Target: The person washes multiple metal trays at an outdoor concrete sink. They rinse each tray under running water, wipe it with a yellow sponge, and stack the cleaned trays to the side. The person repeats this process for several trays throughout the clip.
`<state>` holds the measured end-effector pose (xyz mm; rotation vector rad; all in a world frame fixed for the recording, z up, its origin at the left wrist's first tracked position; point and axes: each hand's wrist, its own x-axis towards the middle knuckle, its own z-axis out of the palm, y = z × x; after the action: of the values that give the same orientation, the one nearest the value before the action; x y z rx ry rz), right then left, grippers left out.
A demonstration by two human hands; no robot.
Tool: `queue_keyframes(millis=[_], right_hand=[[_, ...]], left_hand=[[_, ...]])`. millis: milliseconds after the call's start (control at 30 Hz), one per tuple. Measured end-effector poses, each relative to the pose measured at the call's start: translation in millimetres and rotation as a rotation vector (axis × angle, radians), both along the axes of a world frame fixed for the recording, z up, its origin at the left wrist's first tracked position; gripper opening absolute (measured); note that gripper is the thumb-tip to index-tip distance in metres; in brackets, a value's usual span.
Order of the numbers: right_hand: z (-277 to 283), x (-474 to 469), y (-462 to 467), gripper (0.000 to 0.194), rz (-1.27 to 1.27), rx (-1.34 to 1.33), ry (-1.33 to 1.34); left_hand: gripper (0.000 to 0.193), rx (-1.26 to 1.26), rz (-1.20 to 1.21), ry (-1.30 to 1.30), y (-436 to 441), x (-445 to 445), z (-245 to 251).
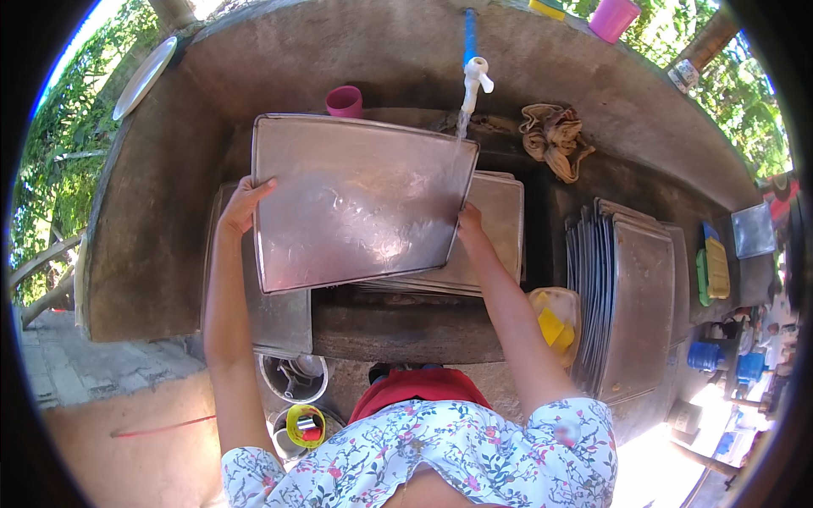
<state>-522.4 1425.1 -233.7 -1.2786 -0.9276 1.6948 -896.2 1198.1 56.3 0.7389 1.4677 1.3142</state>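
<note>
Between both hands I hold a rectangular metal baking tray [356, 209], tilted in the concrete sink. My left hand [244, 202] grips its left edge, thumb on the upper face. My right hand [470, 219] holds the right edge, its fingers partly hidden by the tray. Water pours from a white plastic tap [474, 82] onto the tray's upper right corner and spreads over its wet surface. Beneath it lies a stack of similar trays [498, 222], partly covered. Another metal tray [279, 324] stands at the left, below my left hand.
To the right, several trays [641, 305] lean upright together. A crumpled brown cloth [556, 136] lies on the sink's ledge. Behind the held tray sits a pink cup [344, 101]. A tub [559, 301] with something yellow in it is by my right forearm. Below stands a yellow bucket [293, 419].
</note>
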Motion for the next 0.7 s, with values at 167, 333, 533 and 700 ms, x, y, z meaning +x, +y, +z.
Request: queue_keyframes(millis=[167, 333, 533, 700], right_hand=[[83.6, -34.5, 17.8, 0.033, 0.057, -0.242, -0.128], [229.6, -47.7, -16.3, 0.075, 0.248, -0.224, 0.151], [348.0, -81.5, -58.6, 0.096, 0.391, -0.279, 0.621], [350.1, -136.1, -100.4, 0.067, 0.573, -0.337, 0.826]], left_hand=[[0.015, 0.269, 0.044, 0.192, -21.4, 20.3, 54.8], [0.013, 0.438, 0.109, 0.568, -49.1, 59.9, 116.6], [0.011, 0.411, 0.116, 1.278, -128.7, 90.2, 192.2], [0.037, 0.535, -0.062, 1.394, -177.6, 105.6, 151.2]])
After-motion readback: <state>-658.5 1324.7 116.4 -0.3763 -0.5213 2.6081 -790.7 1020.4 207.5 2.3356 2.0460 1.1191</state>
